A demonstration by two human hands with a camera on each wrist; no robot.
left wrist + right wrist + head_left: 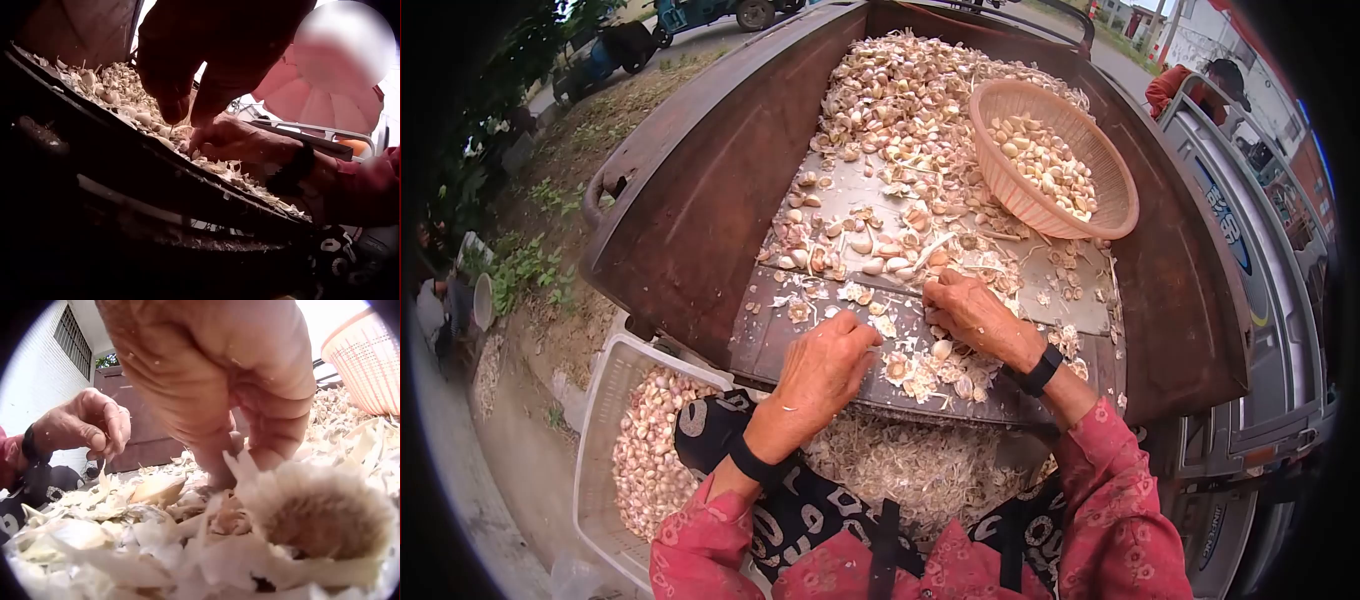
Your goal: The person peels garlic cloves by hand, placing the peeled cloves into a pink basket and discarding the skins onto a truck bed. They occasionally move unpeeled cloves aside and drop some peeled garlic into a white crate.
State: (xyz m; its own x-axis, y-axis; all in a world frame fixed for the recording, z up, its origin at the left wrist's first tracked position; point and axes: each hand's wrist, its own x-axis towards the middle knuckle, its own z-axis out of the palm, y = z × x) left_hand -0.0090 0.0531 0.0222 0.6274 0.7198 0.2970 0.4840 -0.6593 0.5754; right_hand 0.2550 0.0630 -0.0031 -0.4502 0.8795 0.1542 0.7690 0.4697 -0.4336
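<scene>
Loose garlic cloves [887, 265] and papery skins [915, 375] cover the metal bed in front of the person. The right hand [985, 320] reaches down among them, its fingertips bent round a small pale clove [236, 441] in the right wrist view. To its left, the left hand [820, 375] hovers above the bed's near edge with curled fingers, thumb close to the fingertips. A thin sliver shows by those fingertips in the left wrist view; whether the left hand [215, 56] pinches it cannot be told. Beyond the hands, a pink basket [1108, 160] holds peeled-looking cloves.
Rusty side walls [690, 190] flank the bed. A white crate [595, 440] of garlic stands low at the left, and more skins [910, 465] lie below the near edge. A grey vehicle [1250, 260] and another person [1190, 95] are at the right.
</scene>
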